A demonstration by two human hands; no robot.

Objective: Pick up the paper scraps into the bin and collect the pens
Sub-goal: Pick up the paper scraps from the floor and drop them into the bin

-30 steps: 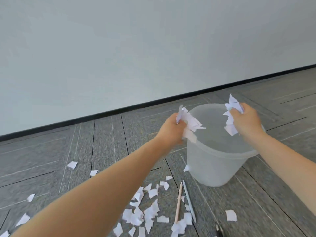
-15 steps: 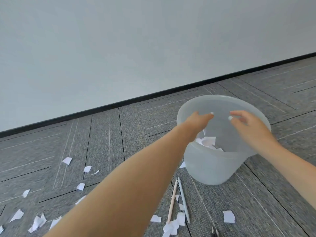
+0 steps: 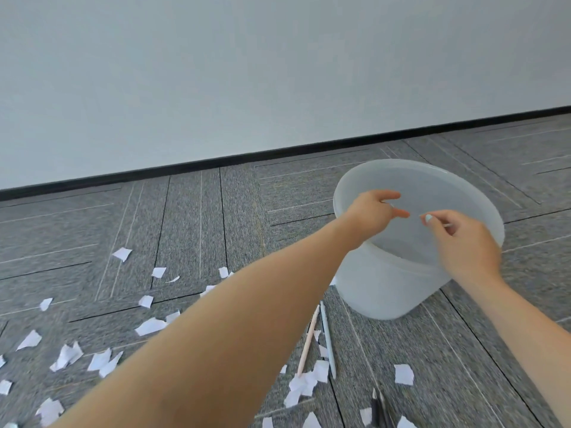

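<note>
A translucent white bin (image 3: 386, 291) stands on the grey carpet at right of centre. My left hand (image 3: 372, 211) and my right hand (image 3: 463, 242) hover over its mouth, fingers loosely spread and holding nothing. White paper scraps (image 3: 151, 325) lie scattered over the carpet to the left and front of the bin. A pale pink pen (image 3: 309, 341) and a light blue pen (image 3: 328, 341) lie side by side just in front of the bin. Two dark pens (image 3: 379, 409) lie at the bottom edge. The bin's inside is hidden by my hands.
A white wall with a black skirting board (image 3: 216, 160) runs behind the bin. More scraps lie near the pens (image 3: 403, 373) and at the far left (image 3: 66, 356).
Both hands let go of their handfuls of scraps over the bin, and the scraps dropped in. The hands now hover empty above it; the view shifted slightly left.
</note>
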